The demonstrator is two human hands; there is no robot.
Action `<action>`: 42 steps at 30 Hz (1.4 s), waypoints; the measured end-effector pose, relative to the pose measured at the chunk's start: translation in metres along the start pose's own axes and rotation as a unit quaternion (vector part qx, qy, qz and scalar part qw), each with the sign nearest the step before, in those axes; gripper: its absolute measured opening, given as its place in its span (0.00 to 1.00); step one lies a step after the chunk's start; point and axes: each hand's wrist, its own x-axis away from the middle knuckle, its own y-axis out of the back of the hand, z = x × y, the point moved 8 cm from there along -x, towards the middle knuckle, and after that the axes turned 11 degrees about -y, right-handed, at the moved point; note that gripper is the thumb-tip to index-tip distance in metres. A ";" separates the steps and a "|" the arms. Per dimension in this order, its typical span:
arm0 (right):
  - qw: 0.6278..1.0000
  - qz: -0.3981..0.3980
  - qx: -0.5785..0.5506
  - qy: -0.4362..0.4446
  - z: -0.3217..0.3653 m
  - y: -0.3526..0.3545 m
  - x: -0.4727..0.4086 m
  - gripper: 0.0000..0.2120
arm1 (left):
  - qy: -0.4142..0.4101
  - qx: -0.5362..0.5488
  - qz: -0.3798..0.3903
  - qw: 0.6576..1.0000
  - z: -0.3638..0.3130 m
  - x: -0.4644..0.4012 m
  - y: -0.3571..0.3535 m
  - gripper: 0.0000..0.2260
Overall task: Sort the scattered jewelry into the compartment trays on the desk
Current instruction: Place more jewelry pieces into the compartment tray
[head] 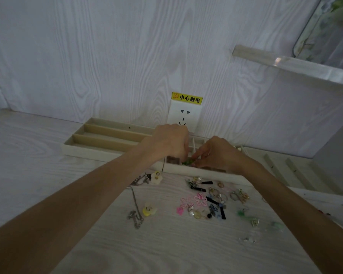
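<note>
Both hands, left hand (169, 142) and right hand (216, 153), pinch a green piece (186, 162) over the small-compartment tray (196, 171); most jewelry (204, 202) lies unsorted at 6 o'clock on the desk (48, 155).

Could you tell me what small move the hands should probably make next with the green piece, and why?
Probably let the green piece settle into the small-compartment tray and draw both hands back. The left hand and right hand meet at it over the tray's front compartments, while much jewelry, such as the pink flower earrings, lies unsorted on the desk.
</note>
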 end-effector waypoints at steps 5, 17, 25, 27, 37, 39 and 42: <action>0.999 -0.045 -0.018 0.000 -0.004 0.003 -0.001 0.10 | 0.011 0.001 0.016 1.000 0.002 -0.005 -0.008 0.12; 0.999 -0.041 -0.017 0.025 -0.006 0.014 0.002 0.08 | 0.026 0.064 0.012 0.998 0.014 -0.006 -0.010 0.09; 0.988 -0.060 0.133 0.042 0.002 0.006 0.009 0.22 | 0.040 0.039 0.081 0.995 0.014 -0.001 -0.008 0.12; 0.990 -0.058 0.123 0.040 0.002 0.005 0.009 0.21 | 0.038 0.049 0.096 0.993 0.012 -0.001 -0.015 0.12; 0.997 -0.043 -0.040 0.049 -0.024 0.034 0.050 0.11 | 0.001 0.175 0.011 0.985 0.003 0.035 0.014 0.08; 0.998 -0.034 -0.034 0.045 -0.034 0.031 0.065 0.09 | -0.012 0.171 0.027 0.985 -0.003 0.045 0.006 0.08; 0.999 -0.020 -0.007 0.025 -0.047 0.023 0.081 0.08 | -0.031 0.149 0.050 0.987 -0.008 0.057 -0.007 0.09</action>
